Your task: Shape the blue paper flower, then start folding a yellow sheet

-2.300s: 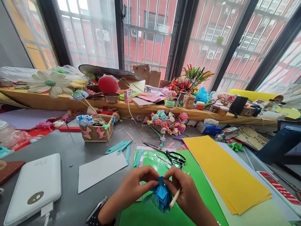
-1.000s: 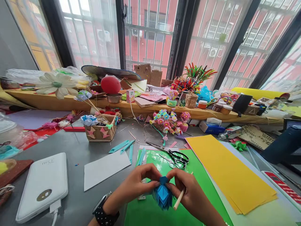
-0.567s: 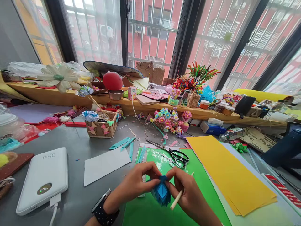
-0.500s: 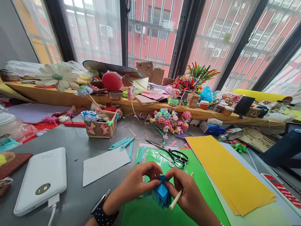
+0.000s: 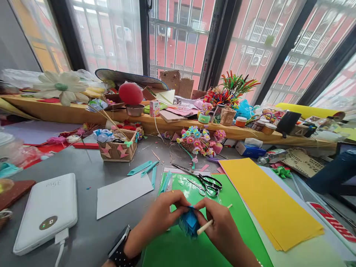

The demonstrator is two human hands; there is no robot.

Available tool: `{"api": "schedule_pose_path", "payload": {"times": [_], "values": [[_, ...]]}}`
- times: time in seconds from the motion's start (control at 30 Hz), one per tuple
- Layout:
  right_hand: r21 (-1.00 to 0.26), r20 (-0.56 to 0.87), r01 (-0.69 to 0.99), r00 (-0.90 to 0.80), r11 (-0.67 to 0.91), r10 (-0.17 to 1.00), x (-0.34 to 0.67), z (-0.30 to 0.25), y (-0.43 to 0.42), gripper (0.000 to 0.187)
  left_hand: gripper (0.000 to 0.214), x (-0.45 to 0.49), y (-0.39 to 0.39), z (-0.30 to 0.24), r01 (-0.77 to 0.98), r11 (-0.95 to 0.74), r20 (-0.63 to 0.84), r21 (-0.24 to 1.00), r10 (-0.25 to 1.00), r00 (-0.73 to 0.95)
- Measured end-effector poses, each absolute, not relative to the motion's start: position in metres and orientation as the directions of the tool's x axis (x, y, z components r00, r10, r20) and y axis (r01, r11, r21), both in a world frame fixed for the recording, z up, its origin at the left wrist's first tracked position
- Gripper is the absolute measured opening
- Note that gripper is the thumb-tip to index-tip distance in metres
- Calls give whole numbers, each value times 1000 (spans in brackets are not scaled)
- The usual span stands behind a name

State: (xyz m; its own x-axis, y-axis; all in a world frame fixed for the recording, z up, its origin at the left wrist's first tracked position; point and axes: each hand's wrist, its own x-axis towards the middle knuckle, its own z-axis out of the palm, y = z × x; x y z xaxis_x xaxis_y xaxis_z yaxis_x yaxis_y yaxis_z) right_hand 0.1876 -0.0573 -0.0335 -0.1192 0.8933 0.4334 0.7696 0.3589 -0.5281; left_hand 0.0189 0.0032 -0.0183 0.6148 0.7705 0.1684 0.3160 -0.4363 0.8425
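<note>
A blue folded-paper piece (image 5: 190,223) with layered pointed petals is pinched between both my hands above a green sheet (image 5: 169,252). My left hand (image 5: 167,211) grips its upper left edge with thumb and forefinger. On the other side, my right hand (image 5: 218,218) pinches the upper right edge. A thin wooden stick (image 5: 205,227) also runs through the right hand, its blunt end beside the paper. Beyond the hands lie black-handled scissors (image 5: 210,185) and a smaller metal pair (image 5: 200,190). Blue-green folded strips (image 5: 141,167) rest behind the left hand.
A white card (image 5: 124,196) and a white power bank (image 5: 47,213) with a cable are on the left. Yellow paper sheets (image 5: 269,204) lie on the right. A decorated box (image 5: 118,150) and crocheted flowers (image 5: 197,141) stand farther back, below a crowded ledge (image 5: 155,128).
The blue paper piece has tilted slightly and shifted a little left and up within my fingers. The stick in my right hand has shifted slightly. Both hands keep their pinch.
</note>
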Motion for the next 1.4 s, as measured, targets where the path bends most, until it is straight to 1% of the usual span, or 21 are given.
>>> {"api": "schedule_pose_path", "payload": {"times": [0.13, 0.23, 0.3, 0.33, 0.37, 0.43, 0.5, 0.57, 0.63, 0.73, 0.8, 0.87, 0.97, 1.07, 1.2, 1.4], "values": [[-493, 501, 778, -112, 389, 858, 188, -39, -56, 16, 12, 20, 4, -24, 304, -513, 249, 803, 751, 611], [-491, 526, 772, -107, 404, 844, 188, -39, -55, 18, 14, 21, 4, -26, 299, -518, 255, 801, 748, 613], [-500, 529, 767, -96, 402, 843, 188, -37, -55, 19, 11, 21, 3, -24, 267, -450, 211, 852, 762, 612], [-509, 537, 764, -78, 397, 840, 189, -36, -55, 19, 10, 21, 3, -23, 224, -396, 188, 890, 768, 612], [-521, 551, 760, -49, 389, 833, 190, -34, -56, 19, 13, 21, 3, -21, 172, -332, 161, 928, 771, 617], [-552, 586, 747, 31, 371, 810, 191, -31, -57, 17, 35, 21, 2, -20, 81, -197, 102, 977, 768, 632], [-584, 617, 729, 112, 357, 779, 191, -28, -58, 15, 56, 22, 2, -22, 58, -88, 30, 994, 765, 643], [-614, 620, 708, 158, 350, 769, 192, -27, -58, 14, 64, 23, 1, -25, 65, -12, -33, 998, 753, 658], [-643, 598, 688, 176, 336, 782, 192, -27, -59, 14, 60, 25, 0, -27, 55, 21, -52, 998, 736, 675], [-680, 541, 660, 158, 319, 826, 194, -25, -59, 12, 51, 26, -2, -25, 75, -13, -41, 997, 738, 674], [-684, 517, 649, 110, 333, 849, 196, -23, -59, 17, 48, 25, -2, -21, 119, -73, -23, 990, 755, 656], [-660, 519, 654, 41, 369, 854, 198, -21, -58, 22, 46, 23, -2, -18, 168, -135, -4, 977, 766, 642], [-614, 542, 667, -32, 422, 840, 200, -19, -57, 19, 49, 20, 0, -20, 239, -206, 14, 949, 785, 620], [-598, 555, 667, -55, 444, 830, 200, -18, -57, 16, 52, 17, 1, -25, 293, -259, 28, 920, 791, 611], [-584, 555, 674, -75, 452, 828, 201, -19, -57, 12, 53, 14, 1, -30, 330, -288, 20, 899, 779, 626], [-541, 590, 709, -62, 451, 805, 198, -22, -55, 11, 55, 15, 2, -34, 311, -279, 30, 908, 786, 618]]}}
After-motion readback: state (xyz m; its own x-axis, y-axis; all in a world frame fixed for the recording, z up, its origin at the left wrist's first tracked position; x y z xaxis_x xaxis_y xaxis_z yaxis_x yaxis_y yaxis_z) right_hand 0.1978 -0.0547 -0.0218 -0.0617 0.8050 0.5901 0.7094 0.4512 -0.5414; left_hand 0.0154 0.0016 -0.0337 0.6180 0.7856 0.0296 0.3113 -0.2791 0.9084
